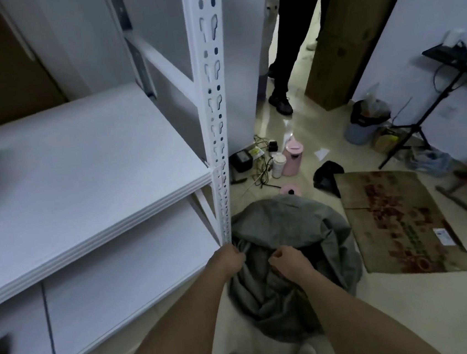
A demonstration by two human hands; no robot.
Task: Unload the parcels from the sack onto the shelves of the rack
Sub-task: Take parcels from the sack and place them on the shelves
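A grey-green cloth sack (286,223) sits on the floor beside the front right post of a white metal rack (215,121). My left hand (229,259) grips the sack's gathered rim close to the post. My right hand (288,259) grips the cloth at the sack's mouth a little to the right. No parcel shows; the sack's inside is hidden by folds. The rack's middle shelf (81,169) and lower shelf (117,290) are white boards on my left.
A person in dark trousers (287,41) stands beyond the rack. Pink jug (293,156), cup, cables and a black device lie on the floor behind the sack. Flattened cardboard (398,223) lies to the right, with a tripod stand (422,119) and bin (362,125) further back.
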